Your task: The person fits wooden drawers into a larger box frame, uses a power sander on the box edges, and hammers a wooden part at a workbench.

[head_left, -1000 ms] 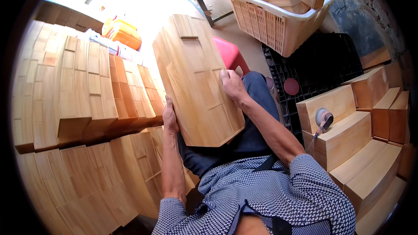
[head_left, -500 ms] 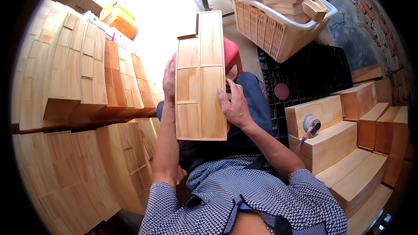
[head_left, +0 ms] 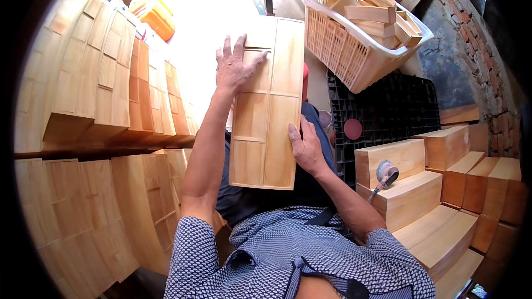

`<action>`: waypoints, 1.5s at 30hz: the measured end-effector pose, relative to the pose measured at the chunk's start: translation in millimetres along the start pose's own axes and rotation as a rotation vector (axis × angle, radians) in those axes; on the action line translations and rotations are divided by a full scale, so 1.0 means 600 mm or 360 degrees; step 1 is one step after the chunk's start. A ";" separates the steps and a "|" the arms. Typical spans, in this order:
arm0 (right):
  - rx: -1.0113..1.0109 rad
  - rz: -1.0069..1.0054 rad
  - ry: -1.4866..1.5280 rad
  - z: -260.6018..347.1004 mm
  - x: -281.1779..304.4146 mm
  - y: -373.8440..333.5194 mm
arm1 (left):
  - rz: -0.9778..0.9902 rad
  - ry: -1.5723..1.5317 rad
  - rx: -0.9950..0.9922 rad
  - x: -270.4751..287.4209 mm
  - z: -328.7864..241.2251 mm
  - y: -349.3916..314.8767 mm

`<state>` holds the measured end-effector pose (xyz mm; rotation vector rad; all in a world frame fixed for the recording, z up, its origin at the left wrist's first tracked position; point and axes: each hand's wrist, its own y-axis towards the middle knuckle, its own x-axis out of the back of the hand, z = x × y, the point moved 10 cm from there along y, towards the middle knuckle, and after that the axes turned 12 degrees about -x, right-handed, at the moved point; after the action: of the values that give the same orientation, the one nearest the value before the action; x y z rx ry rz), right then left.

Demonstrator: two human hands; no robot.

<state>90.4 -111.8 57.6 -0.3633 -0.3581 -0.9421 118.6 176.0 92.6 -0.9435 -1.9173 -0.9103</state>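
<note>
A long, pale wooden drawer cabinet (head_left: 281,105) rests tilted over my lap, its front of several rectangular panels facing up. My left hand (head_left: 237,69) lies with spread fingers over its far left part, fingertips near the upper left panel. Gripping the right edge lower down is my right hand (head_left: 308,147), its thumb on the edge and the other fingers along the side. The underside of the cabinet is hidden. A bit of a red stool (head_left: 305,82) shows behind it.
Similar wooden cabinets (head_left: 83,66) stand in rows on the left. At the far right, a white plastic basket (head_left: 354,58) holds loose wooden drawers (head_left: 371,14). A corded sander (head_left: 387,173) sits on stacked wooden boxes (head_left: 413,194). A round reddish disc (head_left: 353,129) lies on a black pallet (head_left: 388,99).
My left hand has moved from the cabinet's left side onto its far left front. The raised upper left drawer now sits about level with the other panels. The cabinet has tilted slightly.
</note>
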 end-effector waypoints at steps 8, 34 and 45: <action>-0.0016 0.0060 -0.0091 0.014 -0.009 0.008 | 0.0087 -0.0072 -0.0024 0.024 -0.015 0.000; -0.0038 0.0039 0.0091 0.027 -0.005 0.105 | -0.0051 -0.1431 0.0372 -0.031 0.044 -0.022; -0.0081 0.0133 0.0413 -0.016 0.030 0.066 | 0.0113 -0.2544 0.0230 -0.094 0.001 -0.170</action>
<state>134.3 -108.1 51.4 -0.2957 -0.0812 -0.9048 54.4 113.3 18.0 -1.9061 -3.0470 0.2922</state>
